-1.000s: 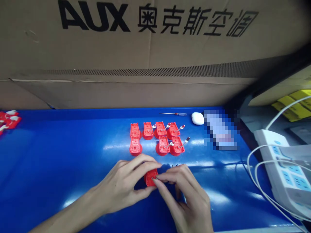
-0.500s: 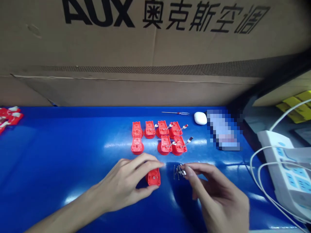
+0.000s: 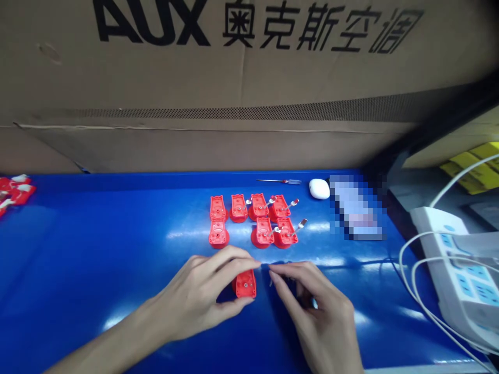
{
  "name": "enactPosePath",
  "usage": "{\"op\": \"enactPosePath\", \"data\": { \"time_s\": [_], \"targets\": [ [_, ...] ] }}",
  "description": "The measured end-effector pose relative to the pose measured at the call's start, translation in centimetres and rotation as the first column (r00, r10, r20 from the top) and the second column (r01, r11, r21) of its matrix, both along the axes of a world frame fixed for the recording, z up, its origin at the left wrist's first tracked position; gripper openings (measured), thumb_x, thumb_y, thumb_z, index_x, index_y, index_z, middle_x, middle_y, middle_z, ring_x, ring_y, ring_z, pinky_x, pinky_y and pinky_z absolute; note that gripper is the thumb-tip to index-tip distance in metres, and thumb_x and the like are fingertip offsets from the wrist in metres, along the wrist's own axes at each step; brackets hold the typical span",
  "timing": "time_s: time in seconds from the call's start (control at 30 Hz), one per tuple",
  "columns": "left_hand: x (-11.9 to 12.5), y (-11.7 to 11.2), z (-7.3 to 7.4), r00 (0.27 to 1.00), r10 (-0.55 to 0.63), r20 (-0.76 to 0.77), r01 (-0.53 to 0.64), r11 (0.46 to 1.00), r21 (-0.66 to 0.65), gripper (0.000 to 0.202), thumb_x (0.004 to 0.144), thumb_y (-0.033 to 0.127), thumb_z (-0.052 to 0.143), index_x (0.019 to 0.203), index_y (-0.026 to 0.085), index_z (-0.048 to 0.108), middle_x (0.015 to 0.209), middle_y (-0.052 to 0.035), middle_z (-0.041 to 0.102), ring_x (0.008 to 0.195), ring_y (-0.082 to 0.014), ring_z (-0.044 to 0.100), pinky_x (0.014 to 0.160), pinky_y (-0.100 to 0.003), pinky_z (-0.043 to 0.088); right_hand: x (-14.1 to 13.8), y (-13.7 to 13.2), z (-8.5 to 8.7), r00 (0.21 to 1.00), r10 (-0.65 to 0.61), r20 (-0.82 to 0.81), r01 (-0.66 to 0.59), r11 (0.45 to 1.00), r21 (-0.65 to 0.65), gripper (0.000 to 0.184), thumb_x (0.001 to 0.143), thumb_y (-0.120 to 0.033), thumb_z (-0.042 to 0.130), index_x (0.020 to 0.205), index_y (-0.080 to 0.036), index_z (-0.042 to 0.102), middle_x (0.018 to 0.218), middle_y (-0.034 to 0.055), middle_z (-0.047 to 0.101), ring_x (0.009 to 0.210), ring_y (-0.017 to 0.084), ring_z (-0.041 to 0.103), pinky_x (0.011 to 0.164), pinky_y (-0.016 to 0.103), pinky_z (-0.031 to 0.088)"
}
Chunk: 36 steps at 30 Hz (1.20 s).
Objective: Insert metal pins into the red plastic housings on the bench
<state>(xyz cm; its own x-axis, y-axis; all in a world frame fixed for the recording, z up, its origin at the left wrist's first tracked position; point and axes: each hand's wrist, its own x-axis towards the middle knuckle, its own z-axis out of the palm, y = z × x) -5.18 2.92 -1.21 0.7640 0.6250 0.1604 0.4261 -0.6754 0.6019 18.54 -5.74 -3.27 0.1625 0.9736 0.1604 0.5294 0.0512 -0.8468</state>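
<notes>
Our left hand wraps a red plastic housing, which sits on the blue desk with its fingers curled along the sides. Our right hand is half open just beside it, over small metal pins; we cannot tell whether it pinches one.

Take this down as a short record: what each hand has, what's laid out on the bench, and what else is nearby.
Left hand: grips a red plastic housing
Right hand: beside the housing; cannot tell if it holds anything
Laid out: seven red housings, five with metal strips
Surface: blue bench
Nearby: small screwdriver, white oval case, white power strip, AUX cardboard box
</notes>
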Motion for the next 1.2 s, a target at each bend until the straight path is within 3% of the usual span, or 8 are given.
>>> {"op": "enactPosePath", "data": {
  "time_s": [0.17, 0.3, 0.6, 0.8, 1.03, 1.2],
  "targets": [
    [-0.1, -0.1, -0.1, 1.000, 0.001, -0.030, -0.001, 1.000, 0.005, 0.050, 0.104, 0.030, 0.073, 0.151, 0.029, 0.055, 0.144, -0.0058, 0.069, 0.121, -0.0211, 0.075, 0.086, -0.031, 0.062, 0.1, 0.4, -0.3, 0.990, 0.058, 0.127, -0.063, 0.997, 0.034, 0.017, 0.111, -0.026, 0.061, 0.119, -0.028, 0.076, 0.110, 0.0062, 0.073, 0.102, 0.025, 0.066, 0.090, 0.039, 0.054],
    [0.0, -0.2, 0.0, 0.999, 0.007, -0.037, -0.006, 1.000, 0.007, 0.050, 0.104, 0.030, 0.073, 0.151, 0.030, 0.055, 0.144, -0.0046, 0.069, 0.122, -0.0208, 0.075, 0.087, -0.031, 0.062, 0.1, 0.5, -0.6, 0.977, 0.036, 0.211, -0.047, 0.998, 0.051, 0.017, 0.112, -0.025, 0.060, 0.119, -0.028, 0.074, 0.115, 0.0076, 0.069, 0.106, 0.027, 0.064, 0.097, 0.044, 0.051],
    [-0.1, -0.2, -0.1, 0.999, 0.013, -0.045, -0.013, 1.000, 0.014, 0.051, 0.105, 0.032, 0.072, 0.152, 0.031, 0.054, 0.145, -0.0044, 0.069, 0.121, -0.0207, 0.075, 0.085, -0.032, 0.062, 0.1, 0.5, -1.0, 0.976, -0.052, 0.211, 0.044, 0.998, 0.044, 0.014, 0.109, -0.028, 0.064, 0.115, -0.028, 0.077, 0.115, 0.0074, 0.067, 0.107, 0.027, 0.064, 0.092, 0.041, 0.054],
    [-0.1, -0.1, 0.0, 0.999, 0.010, -0.039, -0.009, 1.000, 0.021, 0.051, 0.104, 0.031, 0.073, 0.152, 0.030, 0.054, 0.145, -0.0040, 0.069, 0.121, -0.0205, 0.075, 0.086, -0.031, 0.063, 0.3, 0.5, -1.0, 0.975, -0.091, 0.202, 0.084, 0.996, 0.043, 0.018, 0.108, -0.032, 0.066, 0.122, -0.030, 0.078, 0.118, 0.0079, 0.068, 0.109, 0.028, 0.066, 0.093, 0.042, 0.055],
    [-0.2, -0.2, 0.0, 0.998, 0.004, -0.060, -0.004, 1.000, 0.006, 0.053, 0.105, 0.032, 0.073, 0.153, 0.032, 0.052, 0.147, -0.0029, 0.068, 0.125, -0.0200, 0.074, 0.087, -0.032, 0.061, 0.6, 0.4, 0.0, 0.979, -0.144, 0.141, 0.142, 0.989, 0.029, 0.020, 0.110, -0.035, 0.063, 0.123, -0.031, 0.077, 0.112, 0.0049, 0.071, 0.096, 0.024, 0.066, 0.081, 0.038, 0.054],
    [-0.2, -0.3, 0.1, 0.998, -0.001, -0.066, 0.001, 1.000, -0.002, 0.054, 0.104, 0.032, 0.074, 0.153, 0.032, 0.052, 0.147, -0.0029, 0.068, 0.126, -0.0199, 0.074, 0.087, -0.032, 0.061, 1.2, 0.5, 0.6, 0.981, -0.099, 0.168, 0.081, 0.991, 0.109, 0.019, 0.108, -0.026, 0.063, 0.121, -0.031, 0.077, 0.112, 0.0052, 0.068, 0.096, 0.024, 0.064, 0.084, 0.040, 0.052]
  ]
}}
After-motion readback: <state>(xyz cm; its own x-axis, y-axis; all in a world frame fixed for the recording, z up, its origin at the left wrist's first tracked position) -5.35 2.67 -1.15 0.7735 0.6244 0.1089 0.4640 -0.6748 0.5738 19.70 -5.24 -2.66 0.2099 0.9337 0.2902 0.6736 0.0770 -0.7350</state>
